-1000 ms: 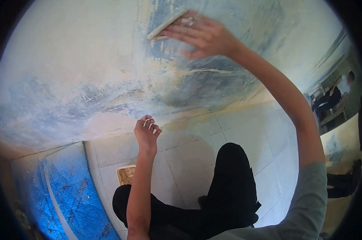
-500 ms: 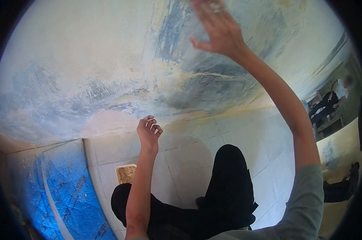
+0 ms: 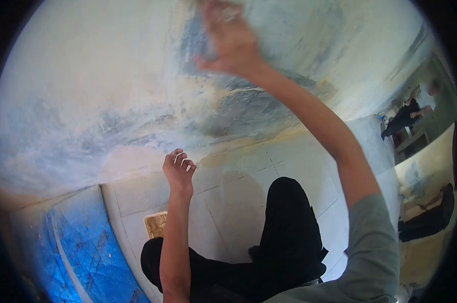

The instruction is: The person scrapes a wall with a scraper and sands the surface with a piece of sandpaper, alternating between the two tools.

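Wall (image 3: 112, 60): in front, across the upper view, its foot meeting the floor (image 3: 228, 217).
Sheet (image 3: 87, 237): on the floor, far left, top end close to the wall's foot.
Tray (image 3: 146, 222): on the floor, right of the sheet, partly hidden by the left knee (image 3: 152, 257) and left forearm (image 3: 176, 232).
Paste (image 3: 156, 223): in the tray.
Right knee (image 3: 289, 202): over the floor, right of the tray, well apart.
Bench (image 3: 413, 141): background, far right.
Person (image 3: 424, 103): background, far right, by the bench.
Another person (image 3: 430, 217), partly seen: right edge, below the bench in view.
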`<state>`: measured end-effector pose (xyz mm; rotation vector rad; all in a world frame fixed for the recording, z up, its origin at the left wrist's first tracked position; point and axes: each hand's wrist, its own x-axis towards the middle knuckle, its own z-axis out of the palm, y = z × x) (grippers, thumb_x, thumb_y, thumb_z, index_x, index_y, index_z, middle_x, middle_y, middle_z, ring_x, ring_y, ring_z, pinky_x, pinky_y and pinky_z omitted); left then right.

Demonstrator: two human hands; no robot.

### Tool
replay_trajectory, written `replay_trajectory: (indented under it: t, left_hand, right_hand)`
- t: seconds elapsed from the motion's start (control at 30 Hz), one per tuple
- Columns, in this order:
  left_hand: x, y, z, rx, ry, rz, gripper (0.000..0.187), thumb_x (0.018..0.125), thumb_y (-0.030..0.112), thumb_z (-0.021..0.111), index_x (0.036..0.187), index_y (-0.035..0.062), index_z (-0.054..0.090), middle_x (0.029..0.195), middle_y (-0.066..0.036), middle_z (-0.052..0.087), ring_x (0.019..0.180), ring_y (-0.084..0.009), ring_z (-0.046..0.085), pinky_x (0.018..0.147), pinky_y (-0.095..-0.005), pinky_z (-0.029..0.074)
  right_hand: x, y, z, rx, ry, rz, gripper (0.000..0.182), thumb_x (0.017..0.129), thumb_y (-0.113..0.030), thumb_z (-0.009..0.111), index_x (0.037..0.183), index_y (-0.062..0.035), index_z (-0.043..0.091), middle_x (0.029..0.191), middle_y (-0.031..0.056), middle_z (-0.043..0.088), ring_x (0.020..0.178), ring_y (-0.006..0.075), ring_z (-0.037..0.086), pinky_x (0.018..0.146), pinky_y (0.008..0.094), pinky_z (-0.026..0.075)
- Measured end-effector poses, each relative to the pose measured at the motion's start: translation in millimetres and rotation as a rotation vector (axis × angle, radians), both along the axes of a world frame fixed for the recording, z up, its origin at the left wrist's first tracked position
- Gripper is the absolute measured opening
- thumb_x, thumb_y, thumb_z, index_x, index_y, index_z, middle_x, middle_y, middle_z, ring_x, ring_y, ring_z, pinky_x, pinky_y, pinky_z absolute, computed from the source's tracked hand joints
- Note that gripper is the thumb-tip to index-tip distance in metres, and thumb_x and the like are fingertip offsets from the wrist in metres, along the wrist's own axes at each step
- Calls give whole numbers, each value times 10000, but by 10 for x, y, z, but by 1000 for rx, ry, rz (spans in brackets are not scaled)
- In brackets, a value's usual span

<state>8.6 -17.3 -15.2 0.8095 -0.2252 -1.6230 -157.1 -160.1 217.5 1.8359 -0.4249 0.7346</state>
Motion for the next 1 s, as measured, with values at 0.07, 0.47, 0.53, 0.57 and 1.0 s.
replay_trajectory:
  t: [0.07, 0.47, 0.53, 0.57, 1.0]
  left_hand:
    - [-12, -22, -79, 24, -11, 9, 246, 846, 307, 448, 963, 105, 525, 808, -1, 476, 678, -145, 461, 605, -309, 387]
    - [-20, -43, 15, 33, 13, 5, 210, 848, 286, 441, 946, 121, 526, 815, 6, 474, 682, -142, 445, 649, -301, 368]
    - [-18, 1, -11, 18, 49, -9, 221, 853, 284, 469, 969, 108, 537, 818, -3, 499, 683, -156, 456, 630, -300, 383]
    - [-18, 19, -8, 5, 34, -15, 233, 861, 291, 465, 972, 100, 539, 813, -5, 503, 681, -158, 456, 629, -304, 382]
    - [-81, 9, 22, 7, -32, -3, 220, 835, 279, 444, 950, 105, 513, 811, -8, 463, 665, -145, 469, 640, -308, 400]
  right_hand:
    - [-11, 0, 63, 53, 80, -121, 642, 779, -466, 602, 1298, -96, 527, 1243, 64, 588, 1048, 174, 606, 1007, 414, 421]
    - [-154, 41, -229, -72, -36, -13, 672, 783, -555, 555, 1271, -93, 549, 1199, 46, 612, 1034, 179, 607, 990, 509, 397]
    - [-124, 48, -266, -29, 88, 22, 633, 777, -529, 579, 1241, -98, 569, 1165, 29, 631, 997, 158, 618, 968, 473, 424]
    - [-212, -33, -157, -29, 38, -30, 672, 778, -552, 566, 1261, -85, 551, 1210, 42, 607, 1050, 173, 599, 992, 449, 412]
    - [-457, 116, -150, 432, 218, -154, 790, 791, -523, 581, 1415, -91, 361, 1453, 60, 381, 1312, 178, 380, 1126, 401, 210]
